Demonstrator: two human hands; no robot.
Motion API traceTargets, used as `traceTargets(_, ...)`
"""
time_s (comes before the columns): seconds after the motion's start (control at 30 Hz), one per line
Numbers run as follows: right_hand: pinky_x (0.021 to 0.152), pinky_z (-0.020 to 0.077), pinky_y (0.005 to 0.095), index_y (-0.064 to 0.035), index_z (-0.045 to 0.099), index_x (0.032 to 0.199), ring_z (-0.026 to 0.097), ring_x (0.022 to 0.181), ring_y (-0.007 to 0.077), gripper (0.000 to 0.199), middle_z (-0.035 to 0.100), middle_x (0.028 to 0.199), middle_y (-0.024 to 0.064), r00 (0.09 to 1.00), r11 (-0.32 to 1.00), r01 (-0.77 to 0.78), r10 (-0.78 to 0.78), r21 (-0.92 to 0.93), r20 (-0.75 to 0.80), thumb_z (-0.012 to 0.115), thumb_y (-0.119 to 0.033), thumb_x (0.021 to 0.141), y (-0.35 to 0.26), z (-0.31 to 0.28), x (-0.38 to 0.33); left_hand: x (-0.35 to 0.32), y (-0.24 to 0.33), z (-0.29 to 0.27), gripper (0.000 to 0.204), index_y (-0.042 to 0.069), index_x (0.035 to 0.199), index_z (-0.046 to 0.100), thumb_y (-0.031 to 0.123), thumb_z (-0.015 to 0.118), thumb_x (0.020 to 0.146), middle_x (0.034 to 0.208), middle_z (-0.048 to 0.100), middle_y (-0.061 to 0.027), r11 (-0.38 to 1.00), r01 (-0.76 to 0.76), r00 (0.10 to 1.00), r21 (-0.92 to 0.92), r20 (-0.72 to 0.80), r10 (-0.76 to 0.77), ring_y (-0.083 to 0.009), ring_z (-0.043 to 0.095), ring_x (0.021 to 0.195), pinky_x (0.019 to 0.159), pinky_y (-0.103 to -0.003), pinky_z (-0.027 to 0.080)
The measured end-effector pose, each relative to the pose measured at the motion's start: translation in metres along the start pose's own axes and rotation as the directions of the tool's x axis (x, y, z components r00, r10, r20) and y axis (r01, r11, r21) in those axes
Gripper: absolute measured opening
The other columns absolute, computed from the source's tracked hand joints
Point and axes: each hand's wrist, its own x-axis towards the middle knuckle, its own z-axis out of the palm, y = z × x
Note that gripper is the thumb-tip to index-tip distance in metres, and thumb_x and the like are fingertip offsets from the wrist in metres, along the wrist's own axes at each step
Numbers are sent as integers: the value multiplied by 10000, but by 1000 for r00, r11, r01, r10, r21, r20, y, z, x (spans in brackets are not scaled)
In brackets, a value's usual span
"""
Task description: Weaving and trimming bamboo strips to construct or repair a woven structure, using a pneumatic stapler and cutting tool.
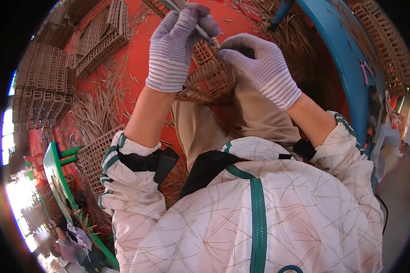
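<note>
While our left hand [175, 45] pinches a thin strip above the woven basket [209, 79], our right hand [259, 66] fingers clamp its rim — light, stiff, brittle-looking.

I read this as a basket-weaving workshop. Stacks of woven lattice panels [45, 86] line the far left edge of the red floor [136, 59]. Loose straw and cane strips [98, 107] lie scattered across it. More woven panels [387, 45] stand behind a blue frame [346, 59] on the right.
</note>
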Motion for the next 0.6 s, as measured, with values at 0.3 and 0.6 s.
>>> traceTargets(0.3, 730, 529, 241, -16, 751, 1084, 658, 789, 86, 257, 730, 867, 41, 993, 997, -33, 41, -73, 107, 752, -214, 920, -14, -7, 15, -9, 2, -13, 302, -58, 1151, 622, 211, 507, 1072, 939, 673, -115, 994, -47, 981, 103, -184, 66, -220, 662, 867, 827, -349, 549)
traceTargets(0.6, 511, 424, 203, 6, 723, 1070, 533, 561, 49, 320, 594, 673, -14, 806, 859, -511, 495, -41, 324, 750, -278, 924, -35, -18, 35, -12, 1, -21, 278, -67, 1127, 637, 186, 547, 1052, 889, 667, -105, 1000, -14, 945, 15, -326, 19, -214, 650, 799, 766, -346, 543)
